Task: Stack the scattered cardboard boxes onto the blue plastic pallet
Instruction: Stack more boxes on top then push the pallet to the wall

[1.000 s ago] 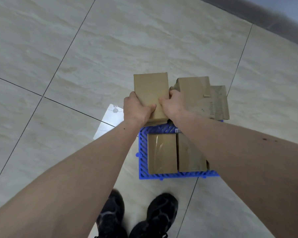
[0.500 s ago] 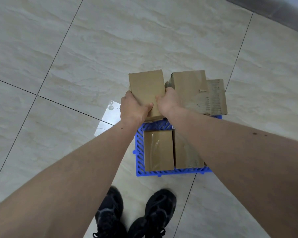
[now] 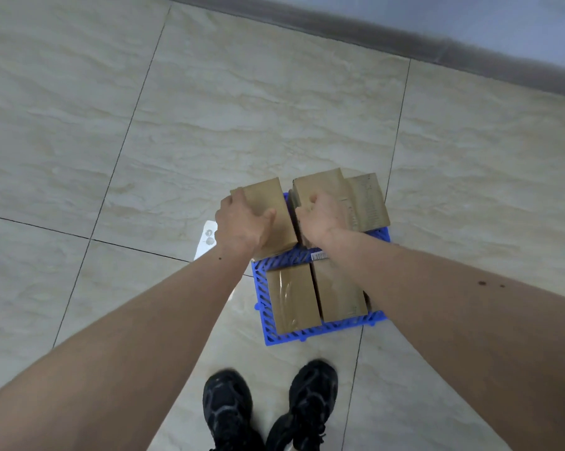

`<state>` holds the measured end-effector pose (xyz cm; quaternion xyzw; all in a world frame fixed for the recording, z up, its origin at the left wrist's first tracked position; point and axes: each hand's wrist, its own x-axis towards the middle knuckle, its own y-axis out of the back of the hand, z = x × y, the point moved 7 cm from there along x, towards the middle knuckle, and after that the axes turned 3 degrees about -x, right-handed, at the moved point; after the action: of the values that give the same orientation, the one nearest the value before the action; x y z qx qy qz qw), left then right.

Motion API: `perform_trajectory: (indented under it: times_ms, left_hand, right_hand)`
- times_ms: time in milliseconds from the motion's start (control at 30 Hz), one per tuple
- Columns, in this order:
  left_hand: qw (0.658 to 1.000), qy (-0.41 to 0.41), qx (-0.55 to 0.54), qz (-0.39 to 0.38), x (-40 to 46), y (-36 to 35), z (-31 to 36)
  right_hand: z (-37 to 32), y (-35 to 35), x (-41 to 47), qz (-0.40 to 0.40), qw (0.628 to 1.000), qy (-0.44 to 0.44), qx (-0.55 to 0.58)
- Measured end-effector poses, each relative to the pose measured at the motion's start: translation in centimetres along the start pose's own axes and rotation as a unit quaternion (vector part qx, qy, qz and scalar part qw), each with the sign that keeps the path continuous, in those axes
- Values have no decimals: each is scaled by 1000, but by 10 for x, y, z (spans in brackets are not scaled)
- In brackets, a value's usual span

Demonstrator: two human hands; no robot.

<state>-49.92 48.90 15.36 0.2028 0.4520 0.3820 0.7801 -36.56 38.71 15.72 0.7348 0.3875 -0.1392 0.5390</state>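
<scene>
**Two hands seating a cardboard box on the blue pallet**

Both hands work at the far side of the blue plastic pallet, the landmark for all positions below. The left hand is clamped over the near left corner of the held box, thumb on its top face, fingers wrapped down its outer side. The right hand is curled into the narrow gap between this box and the neighbouring upper box; whether it grips or merely presses cannot be told. The held box sits over the pallet's far left corner, overhanging the edge. A printed box lies at the far right, and two taped boxes lie flat along the near edge, just beside each other.

To finish well, the box should probably be lowered level, slid inward until no edge overhangs, and butted flush against its neighbour, the right fingers withdrawn before the gap closes.
</scene>
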Motion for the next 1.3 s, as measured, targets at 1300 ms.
perform_trajectory:
  times_ms: [1300]
  left_hand:
    - [939,-271,70,-202,-281,-387,518]
  right_hand:
    - [528,484,-48,181,939,-177,232]
